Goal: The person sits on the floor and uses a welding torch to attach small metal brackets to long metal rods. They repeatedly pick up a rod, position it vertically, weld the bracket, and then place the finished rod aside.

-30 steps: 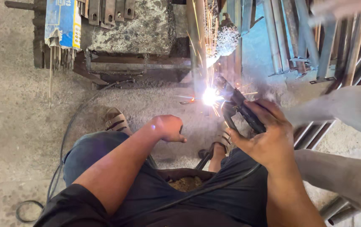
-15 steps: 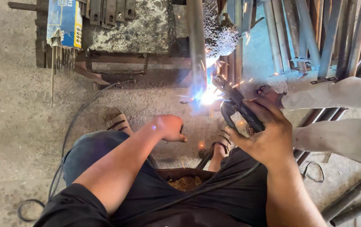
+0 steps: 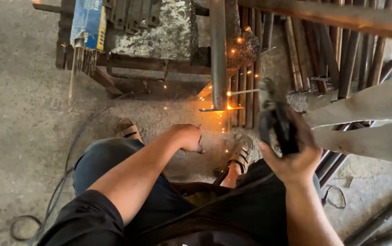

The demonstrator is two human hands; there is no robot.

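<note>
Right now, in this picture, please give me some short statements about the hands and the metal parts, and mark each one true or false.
1. The right hand holds a dark electrode holder. True.
2. The left hand grips the upright steel tube. False: it is closed near the knee, apart from the tube.
3. Orange sparks glow at the foot of the tube. True.
4. The blue and yellow box lies on the floor between the sandals. False: it hangs at the edge of the metal stand, upper left.
5. Both feet wear sandals. True.
</note>
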